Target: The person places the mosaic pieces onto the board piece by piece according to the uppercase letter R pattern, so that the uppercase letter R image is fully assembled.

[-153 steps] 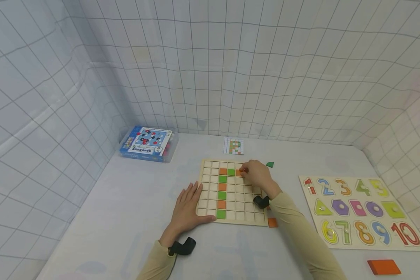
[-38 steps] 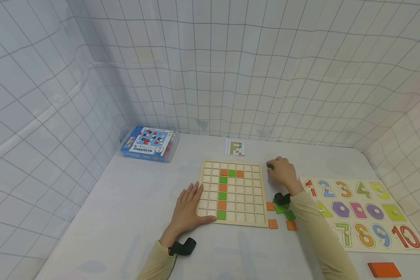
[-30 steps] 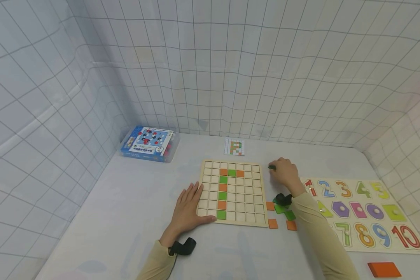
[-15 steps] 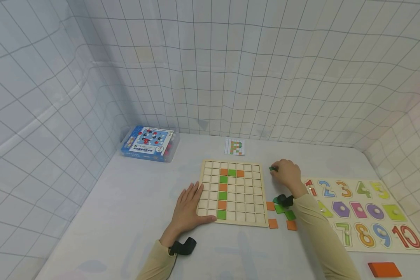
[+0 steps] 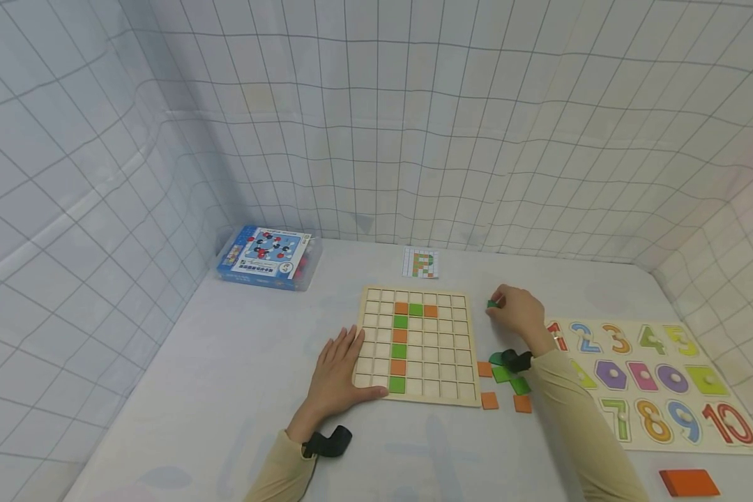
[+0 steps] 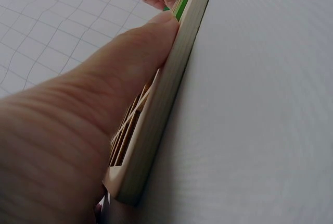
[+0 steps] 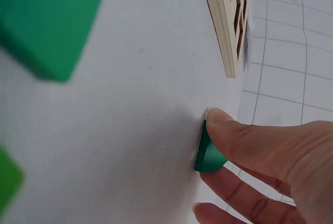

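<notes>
A wooden grid board (image 5: 439,355) lies mid-table, with orange and green square tiles set in one column and along part of an upper row. My left hand (image 5: 334,380) rests flat with spread fingers on its left edge, the thumb at the bottom edge near a green tile (image 5: 397,385). To the right of the board's upper corner, my right hand (image 5: 519,312) pinches a dark green quarter-round tile (image 7: 212,156) between thumb and fingers, close over the table. Under the right wrist lie loose green tiles (image 5: 502,375) and orange tiles (image 5: 489,401), partly hidden by the wrist camera.
A small pattern card (image 5: 420,263) lies behind the board. The blue molecule-kit box (image 5: 266,256) stands back left. To the right lies a number and shape puzzle board (image 5: 652,383), partly under the right forearm, with an orange block (image 5: 689,482) in front of it.
Since the earliest frame, my right hand has left the orange tile in the upper row and taken the dark green quarter-round tile. It has since drifted slightly right and nearer. My left hand stays put.
</notes>
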{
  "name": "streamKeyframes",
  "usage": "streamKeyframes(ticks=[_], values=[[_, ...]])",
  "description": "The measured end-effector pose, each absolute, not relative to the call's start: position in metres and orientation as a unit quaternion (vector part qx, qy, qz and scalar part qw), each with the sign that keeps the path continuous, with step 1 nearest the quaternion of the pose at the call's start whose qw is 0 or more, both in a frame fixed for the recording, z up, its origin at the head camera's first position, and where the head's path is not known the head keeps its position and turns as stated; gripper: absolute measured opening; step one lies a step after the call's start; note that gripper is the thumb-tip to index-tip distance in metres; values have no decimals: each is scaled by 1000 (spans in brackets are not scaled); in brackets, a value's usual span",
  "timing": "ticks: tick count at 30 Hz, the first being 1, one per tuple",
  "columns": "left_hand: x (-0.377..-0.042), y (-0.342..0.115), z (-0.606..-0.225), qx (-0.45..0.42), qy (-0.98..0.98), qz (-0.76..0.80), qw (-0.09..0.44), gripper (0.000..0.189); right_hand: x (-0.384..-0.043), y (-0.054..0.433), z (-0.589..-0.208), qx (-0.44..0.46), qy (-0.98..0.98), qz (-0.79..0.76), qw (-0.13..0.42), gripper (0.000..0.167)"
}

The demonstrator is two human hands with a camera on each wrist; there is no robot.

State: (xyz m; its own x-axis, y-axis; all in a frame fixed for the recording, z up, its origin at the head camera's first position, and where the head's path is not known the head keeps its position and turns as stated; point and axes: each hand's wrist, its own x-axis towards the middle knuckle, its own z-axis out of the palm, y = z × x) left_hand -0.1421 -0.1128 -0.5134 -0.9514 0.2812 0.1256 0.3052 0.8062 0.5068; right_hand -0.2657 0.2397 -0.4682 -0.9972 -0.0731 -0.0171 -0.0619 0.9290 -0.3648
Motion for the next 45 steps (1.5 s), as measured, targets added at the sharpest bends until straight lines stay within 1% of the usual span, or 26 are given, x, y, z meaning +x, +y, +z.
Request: streamKeyframes(ticks=[8, 13, 19, 27, 35, 45], values=[[-142, -113, -514, -152, -951, -269, 20, 110, -261, 245, -471, -38, 980, -197, -4, 19], [-143, -113, -516, -152, -951, -269, 25, 110, -257, 246, -472, -47, 977, -206, -5, 18], [-144, -113, -518, -152, -953, -260, 34, 110, -254, 246, -472, -59, 976, -212, 0, 17], [-142, -113, -518, -157, -951, -261, 55, 108, -252, 244, -475, -75, 973, -220, -18, 17], [-142, -112, -518, -155, -952, -258, 48, 107, -250, 237, -478, -123, 961, -239, -63, 18], [-143, -112, -519, -158, -949, -269, 52, 106, -250, 220, -470, -180, 946, -256, -82, 20]])
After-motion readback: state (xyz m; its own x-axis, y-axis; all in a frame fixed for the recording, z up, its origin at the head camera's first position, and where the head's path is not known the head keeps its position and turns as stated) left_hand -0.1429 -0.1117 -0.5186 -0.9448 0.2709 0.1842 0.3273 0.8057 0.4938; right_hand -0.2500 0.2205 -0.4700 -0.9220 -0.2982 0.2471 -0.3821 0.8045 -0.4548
